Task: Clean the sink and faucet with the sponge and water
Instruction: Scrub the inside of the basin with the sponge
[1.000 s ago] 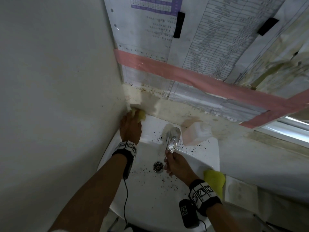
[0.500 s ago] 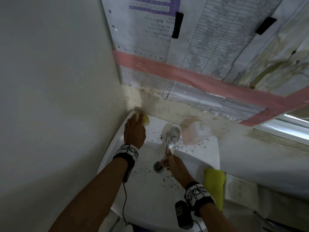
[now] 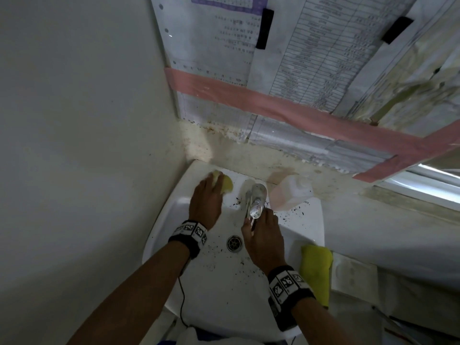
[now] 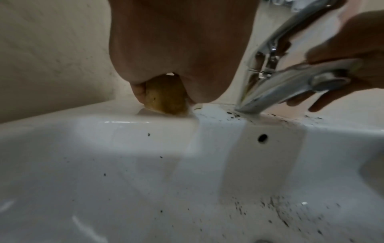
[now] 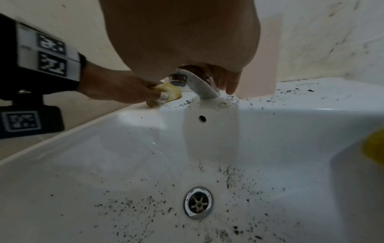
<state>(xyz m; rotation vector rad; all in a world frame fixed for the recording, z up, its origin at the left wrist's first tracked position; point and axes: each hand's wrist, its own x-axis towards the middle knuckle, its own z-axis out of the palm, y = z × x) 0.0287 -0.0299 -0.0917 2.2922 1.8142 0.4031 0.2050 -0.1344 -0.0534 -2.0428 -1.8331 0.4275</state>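
Left hand (image 3: 205, 199) grips a yellow, porous sponge (image 3: 225, 184) against the sink's (image 3: 174, 210) glossy white back ledge, left of the faucet (image 3: 256, 200). Right hand (image 3: 263, 236) curls around the curved chrome faucet spout, apparently from beneath. Black specks scatter over the smooth basin around the round metal drain (image 3: 234, 243), right of the faucet too. A pale translucent bottle (image 3: 291, 192) stands just beside the faucet; its contents are unclear.

Washroom — white sink (image 3: 219, 282), faucet (image 3: 256, 202).
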